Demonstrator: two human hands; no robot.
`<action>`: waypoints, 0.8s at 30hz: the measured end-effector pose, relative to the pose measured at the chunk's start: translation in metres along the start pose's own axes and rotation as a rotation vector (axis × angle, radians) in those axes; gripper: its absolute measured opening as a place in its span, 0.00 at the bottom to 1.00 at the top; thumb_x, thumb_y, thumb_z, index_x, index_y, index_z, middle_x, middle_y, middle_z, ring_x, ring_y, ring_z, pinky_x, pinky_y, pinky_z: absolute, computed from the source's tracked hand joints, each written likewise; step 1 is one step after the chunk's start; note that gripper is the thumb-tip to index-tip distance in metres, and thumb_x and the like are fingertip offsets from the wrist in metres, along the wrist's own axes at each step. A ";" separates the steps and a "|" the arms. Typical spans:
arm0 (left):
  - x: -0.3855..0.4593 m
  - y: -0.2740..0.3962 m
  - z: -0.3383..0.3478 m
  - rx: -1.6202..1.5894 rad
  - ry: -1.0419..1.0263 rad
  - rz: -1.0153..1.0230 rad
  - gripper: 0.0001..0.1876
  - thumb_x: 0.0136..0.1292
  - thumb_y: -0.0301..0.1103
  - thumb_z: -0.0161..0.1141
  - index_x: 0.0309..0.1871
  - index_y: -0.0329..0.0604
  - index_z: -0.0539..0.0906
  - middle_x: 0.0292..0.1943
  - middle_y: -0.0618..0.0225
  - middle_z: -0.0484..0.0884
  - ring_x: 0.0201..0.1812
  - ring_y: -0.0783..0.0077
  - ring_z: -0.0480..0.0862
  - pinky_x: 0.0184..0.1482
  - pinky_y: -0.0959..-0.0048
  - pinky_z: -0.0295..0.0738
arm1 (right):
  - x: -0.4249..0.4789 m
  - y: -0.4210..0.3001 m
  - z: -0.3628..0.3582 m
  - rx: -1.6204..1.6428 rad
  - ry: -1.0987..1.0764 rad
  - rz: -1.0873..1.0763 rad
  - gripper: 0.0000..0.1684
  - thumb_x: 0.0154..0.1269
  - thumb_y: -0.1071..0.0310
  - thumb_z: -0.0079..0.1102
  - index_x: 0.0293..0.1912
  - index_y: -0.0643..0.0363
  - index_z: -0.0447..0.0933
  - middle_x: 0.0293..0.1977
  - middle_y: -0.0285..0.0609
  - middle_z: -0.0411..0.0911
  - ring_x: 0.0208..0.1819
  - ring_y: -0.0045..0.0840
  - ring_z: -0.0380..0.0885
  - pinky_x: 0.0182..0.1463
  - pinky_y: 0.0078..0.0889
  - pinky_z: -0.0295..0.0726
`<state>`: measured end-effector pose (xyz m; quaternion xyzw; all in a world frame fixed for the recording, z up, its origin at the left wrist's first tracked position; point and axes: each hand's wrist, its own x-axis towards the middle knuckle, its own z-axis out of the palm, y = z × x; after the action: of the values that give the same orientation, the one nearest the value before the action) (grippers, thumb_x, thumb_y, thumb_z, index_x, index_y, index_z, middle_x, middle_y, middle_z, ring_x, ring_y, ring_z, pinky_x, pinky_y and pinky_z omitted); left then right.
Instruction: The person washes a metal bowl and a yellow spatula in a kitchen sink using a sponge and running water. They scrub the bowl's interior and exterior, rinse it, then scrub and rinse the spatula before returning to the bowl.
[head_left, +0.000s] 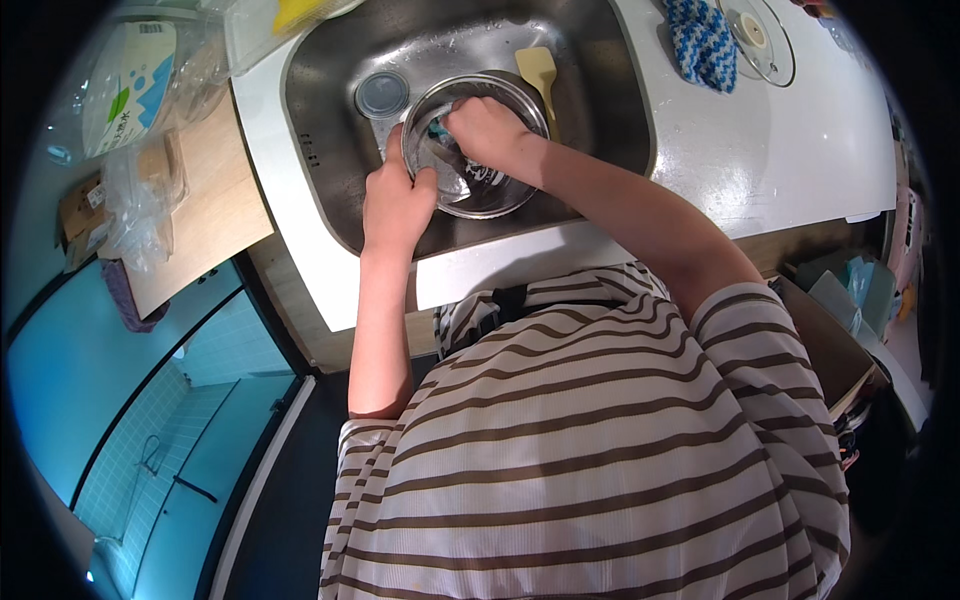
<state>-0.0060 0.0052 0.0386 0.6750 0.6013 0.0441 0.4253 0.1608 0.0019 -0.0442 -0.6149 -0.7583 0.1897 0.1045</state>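
A round stainless steel pot (517, 196) sits in the metal sink (600, 97). My left hand (397, 204) grips the pot's left rim, with the thumb over the edge and the fingers along the outside. Inside the pot, my right hand (487, 129) is closed around a small teal scrubbing cloth or sponge (437, 129), mostly hidden by my fingers. The pot's inner wall looks wet and shiny. A cream spatula (535, 67) lies in the sink behind the pot's right side. At the pot's far left is a small round clear lid or container (382, 94).
On the white counter (750, 157) at right lie a blue-and-white knitted cloth (703, 45) and a glass lid (780, 56) with a pale knob. A wooden board (217, 180) at left bears plastic packaging (135, 202) and a large clear bottle (129, 86). An open box stands low at right.
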 end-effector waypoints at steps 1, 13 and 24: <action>-0.001 0.001 -0.001 -0.003 -0.009 -0.012 0.35 0.54 0.34 0.53 0.70 0.40 0.65 0.33 0.38 0.83 0.41 0.38 0.83 0.49 0.52 0.75 | 0.001 -0.001 0.000 0.026 -0.007 0.031 0.09 0.54 0.72 0.58 0.33 0.63 0.84 0.32 0.58 0.82 0.38 0.47 0.84 0.42 0.43 0.84; 0.001 -0.001 0.000 0.054 0.032 0.088 0.35 0.54 0.34 0.53 0.70 0.39 0.65 0.32 0.38 0.83 0.39 0.38 0.83 0.48 0.50 0.75 | -0.002 -0.018 0.012 0.230 -0.101 -0.080 0.10 0.53 0.70 0.61 0.34 0.66 0.84 0.36 0.60 0.82 0.42 0.48 0.83 0.46 0.43 0.83; 0.003 -0.002 0.002 -0.015 0.022 0.032 0.34 0.55 0.34 0.53 0.68 0.36 0.67 0.33 0.37 0.82 0.40 0.36 0.83 0.49 0.51 0.76 | 0.003 -0.017 0.010 0.178 -0.124 0.029 0.11 0.54 0.69 0.60 0.35 0.65 0.85 0.35 0.58 0.82 0.39 0.49 0.84 0.45 0.45 0.83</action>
<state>-0.0059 0.0061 0.0347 0.6808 0.5946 0.0629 0.4231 0.1415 0.0001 -0.0463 -0.6011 -0.7346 0.2954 0.1086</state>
